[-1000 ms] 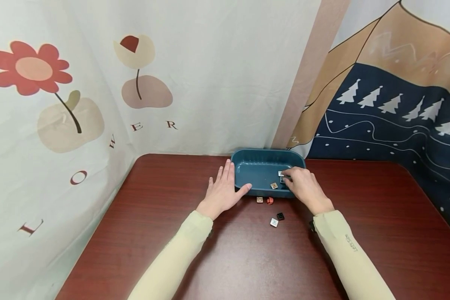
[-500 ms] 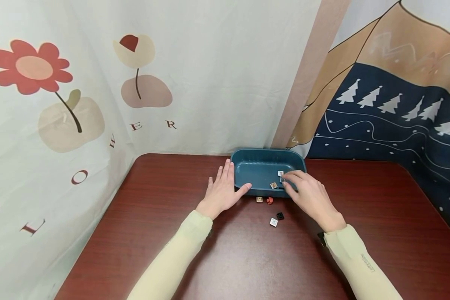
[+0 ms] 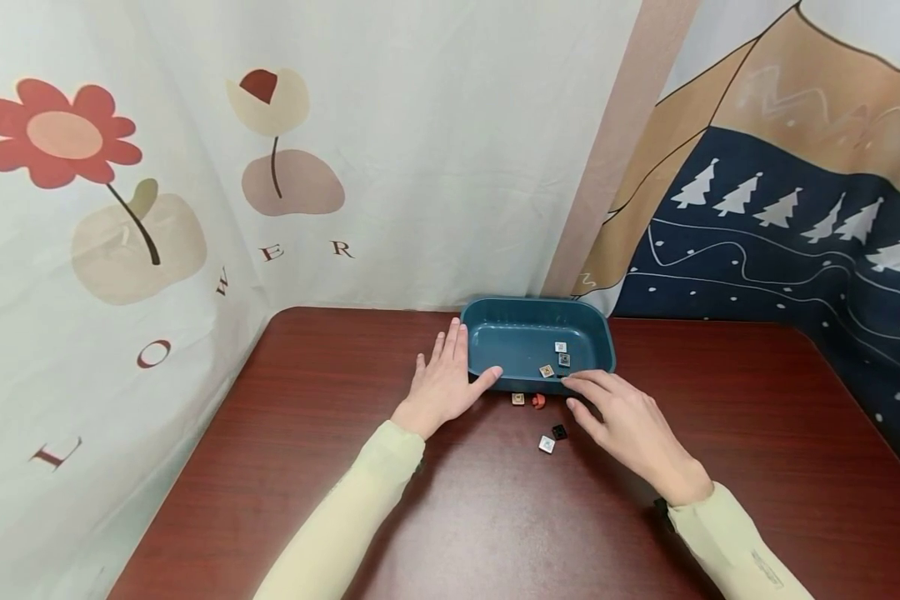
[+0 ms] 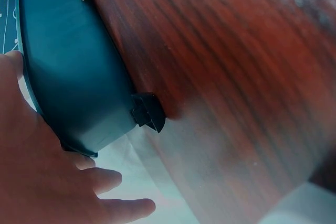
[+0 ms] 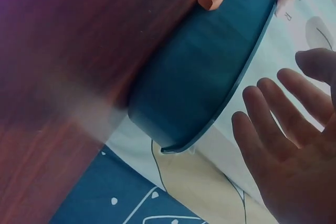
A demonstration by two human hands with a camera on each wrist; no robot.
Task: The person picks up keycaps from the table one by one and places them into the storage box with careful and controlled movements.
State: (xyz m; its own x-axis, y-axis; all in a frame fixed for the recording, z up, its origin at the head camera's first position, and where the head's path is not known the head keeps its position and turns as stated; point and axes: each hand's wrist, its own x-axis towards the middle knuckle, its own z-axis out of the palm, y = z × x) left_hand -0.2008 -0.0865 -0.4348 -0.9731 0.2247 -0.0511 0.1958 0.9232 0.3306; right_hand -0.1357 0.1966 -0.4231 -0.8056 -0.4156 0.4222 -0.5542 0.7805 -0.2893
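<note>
A dark teal plastic basin (image 3: 506, 342) stands at the table's far edge. My left hand (image 3: 441, 385) rests along its left end, fingers straight and thumb over the front rim. My right hand (image 3: 633, 425) hovers by the front right corner with loose fingers; in the right wrist view its palm (image 5: 294, 145) holds nothing. Inside the basin lie a white keycap (image 3: 560, 347), a grey keycap (image 3: 564, 360) and a tan keycap (image 3: 547, 371). On the table in front are a beige keycap (image 3: 518, 399), a red keycap (image 3: 538, 401), a black keycap (image 3: 559, 432) and another white keycap (image 3: 546, 445).
The reddish-brown wooden table (image 3: 450, 533) spreads towards the person. A printed curtain (image 3: 420, 167) hangs right behind the basin and along the left side. Close against the basin's outer wall, the left wrist view shows a black keycap (image 4: 149, 111) on its side.
My right hand has drawn back out of the basin, down and to the right, leaving the white and grey keycaps lying inside. My left hand has stayed in place.
</note>
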